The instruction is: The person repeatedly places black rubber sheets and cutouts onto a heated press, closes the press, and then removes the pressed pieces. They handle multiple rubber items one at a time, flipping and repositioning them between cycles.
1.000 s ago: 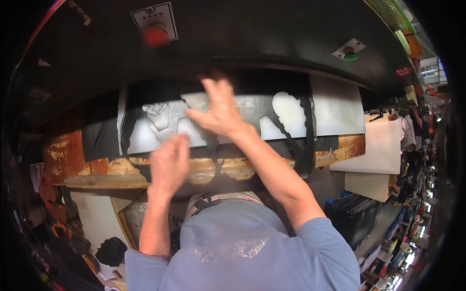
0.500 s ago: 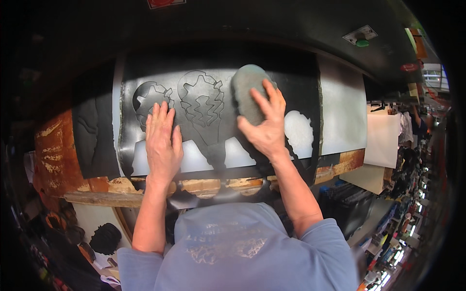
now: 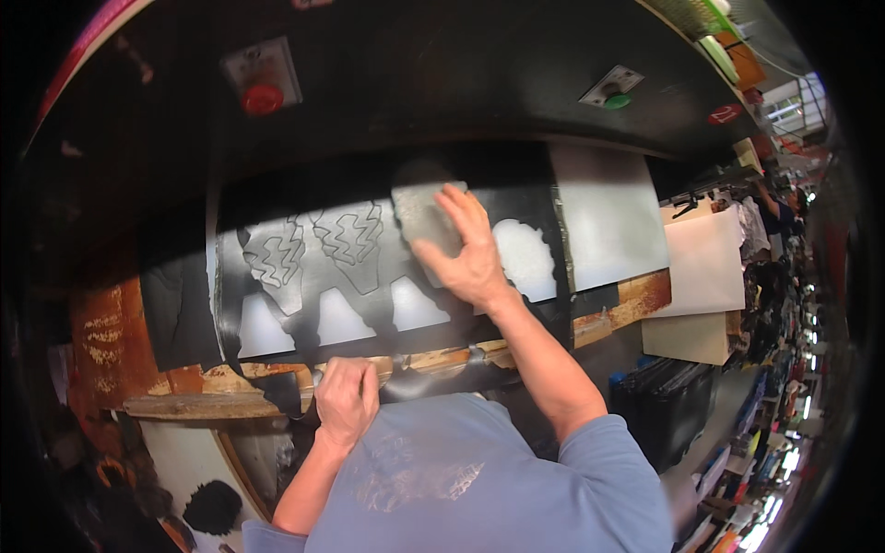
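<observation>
A black sheet (image 3: pixel 364 295) lies on the workbench. It bears cut outlines with zigzag lines and has several pale gaps along its near side. On the sheet rests a grey sole-shaped block (image 3: pixel 417 207), slightly blurred. My right hand (image 3: pixel 470 253) lies on this block, its thumb and fingers spread across the top; the block's far side is dim. My left hand (image 3: pixel 346 396) is closed in a fist at the bench's front edge. It grips the scalloped near edge of the sheet, which hangs down on both sides of it.
A dark machine beam (image 3: pixel 415 83) with a red button (image 3: pixel 263 99) and a green button (image 3: pixel 618 100) spans the far side and shades the sheet. A pale board (image 3: pixel 608 221) lies at right. White sheets (image 3: pixel 705 263) stand beyond. A wooden rail (image 3: pixel 198 405) edges the bench.
My left hand has left the sheet's top, come toward me and closed at the front edge. My right hand stays on the grey block. The view has tilted, showing more of the beam.
</observation>
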The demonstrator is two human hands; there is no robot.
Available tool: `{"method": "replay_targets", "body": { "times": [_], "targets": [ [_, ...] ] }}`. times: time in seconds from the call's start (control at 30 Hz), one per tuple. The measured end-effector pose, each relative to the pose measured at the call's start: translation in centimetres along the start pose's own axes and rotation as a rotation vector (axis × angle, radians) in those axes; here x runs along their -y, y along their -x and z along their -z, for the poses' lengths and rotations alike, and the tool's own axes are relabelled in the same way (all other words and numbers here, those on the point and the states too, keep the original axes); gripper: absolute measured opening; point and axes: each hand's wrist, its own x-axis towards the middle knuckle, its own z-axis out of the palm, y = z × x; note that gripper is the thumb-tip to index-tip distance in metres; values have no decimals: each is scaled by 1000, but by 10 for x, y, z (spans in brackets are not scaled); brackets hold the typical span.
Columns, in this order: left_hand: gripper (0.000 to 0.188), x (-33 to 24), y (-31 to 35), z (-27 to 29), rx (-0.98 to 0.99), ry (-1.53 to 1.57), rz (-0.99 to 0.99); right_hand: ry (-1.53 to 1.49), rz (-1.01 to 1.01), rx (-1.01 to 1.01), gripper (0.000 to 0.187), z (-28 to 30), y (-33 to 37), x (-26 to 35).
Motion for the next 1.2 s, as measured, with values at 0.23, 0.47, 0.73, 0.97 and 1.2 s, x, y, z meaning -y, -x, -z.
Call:
{"method": "replay_targets", "body": {
  "times": [0.23,0.47,0.73,0.97,1.2],
  "targets": [
    [19,23,19,-12,-50,-151,-130,25,173,-736,16,134,-47,-26],
    [10,23,10,-13,-114,-160,-134,11,12,-535,23,162,14,-33],
    [24,-15,-14,-35,-96,-6,262,262,94,-324,26,83,122,-51],
    [33,-14,-24,-46,-56,-161,414,423,407,-36,5,96,119,-45],
    [20,-15,-19,-52,-132,-73,417,363,386,-93,7,86,126,-49]
  ]
}}
